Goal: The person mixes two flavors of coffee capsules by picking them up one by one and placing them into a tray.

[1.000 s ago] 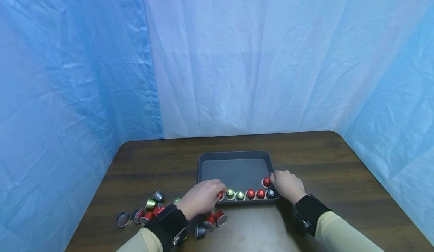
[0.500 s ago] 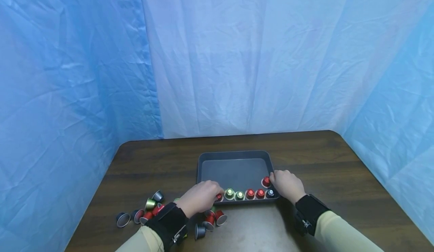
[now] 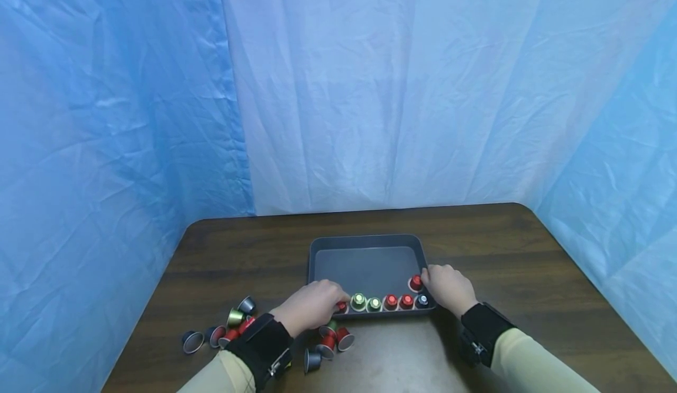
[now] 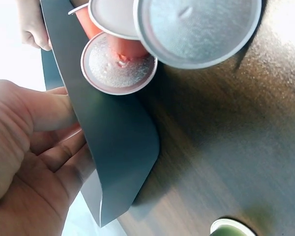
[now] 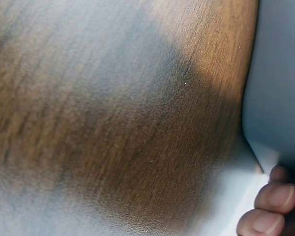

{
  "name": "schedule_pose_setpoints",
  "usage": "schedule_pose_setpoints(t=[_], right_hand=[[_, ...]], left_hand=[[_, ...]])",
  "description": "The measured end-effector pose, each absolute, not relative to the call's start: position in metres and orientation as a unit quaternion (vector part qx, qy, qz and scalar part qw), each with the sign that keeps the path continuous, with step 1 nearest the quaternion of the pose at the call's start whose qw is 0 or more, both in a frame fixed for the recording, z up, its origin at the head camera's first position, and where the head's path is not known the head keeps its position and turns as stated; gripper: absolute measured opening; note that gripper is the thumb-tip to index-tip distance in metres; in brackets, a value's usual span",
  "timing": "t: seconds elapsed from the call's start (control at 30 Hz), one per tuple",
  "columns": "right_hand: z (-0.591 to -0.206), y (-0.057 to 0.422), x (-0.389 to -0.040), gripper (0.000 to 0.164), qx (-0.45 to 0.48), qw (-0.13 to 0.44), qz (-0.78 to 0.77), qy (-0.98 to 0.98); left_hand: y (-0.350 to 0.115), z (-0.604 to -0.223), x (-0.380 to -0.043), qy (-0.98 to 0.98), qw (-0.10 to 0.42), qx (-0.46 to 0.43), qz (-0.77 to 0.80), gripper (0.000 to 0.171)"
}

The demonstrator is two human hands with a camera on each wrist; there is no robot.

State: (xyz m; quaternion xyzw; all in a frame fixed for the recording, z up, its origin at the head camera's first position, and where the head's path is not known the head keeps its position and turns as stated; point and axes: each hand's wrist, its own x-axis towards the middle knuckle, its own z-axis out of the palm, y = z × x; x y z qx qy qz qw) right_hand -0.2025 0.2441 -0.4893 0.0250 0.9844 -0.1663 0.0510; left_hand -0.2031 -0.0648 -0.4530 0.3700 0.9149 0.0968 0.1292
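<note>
A: Left hand [image 3: 311, 306] status?
B: At the red capsule [image 3: 341, 308], in the near-left corner of the tray [image 3: 365, 264]; pinch cannot be determined.
A: Right hand [image 3: 449, 287]?
B: Fingers [image 5: 276, 196] curled at the right rim; grip cannot be determined.

This looks like a makeshift filming space. A creased blue sheet [image 3: 121, 99] hangs on the left, a paler sheet [image 3: 391, 87] at the back and another blue sheet [image 3: 624, 181] on the right, closing in a dark wood-grain table [image 3: 497, 252]. Black straps [image 3: 262, 349] on both wrists fit that setup. What building surrounds it cannot be told.
</note>
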Motion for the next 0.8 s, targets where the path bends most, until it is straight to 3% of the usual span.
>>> schedule_pose_setpoints(t=[0.8], right_hand=[[-0.485, 0.242, -0.203, 0.031, 0.027, 0.053, -0.166, 0.984]], left_hand=[[-0.068, -0.437, -0.202, 0.909, 0.151, 0.374, 0.105, 0.009]])
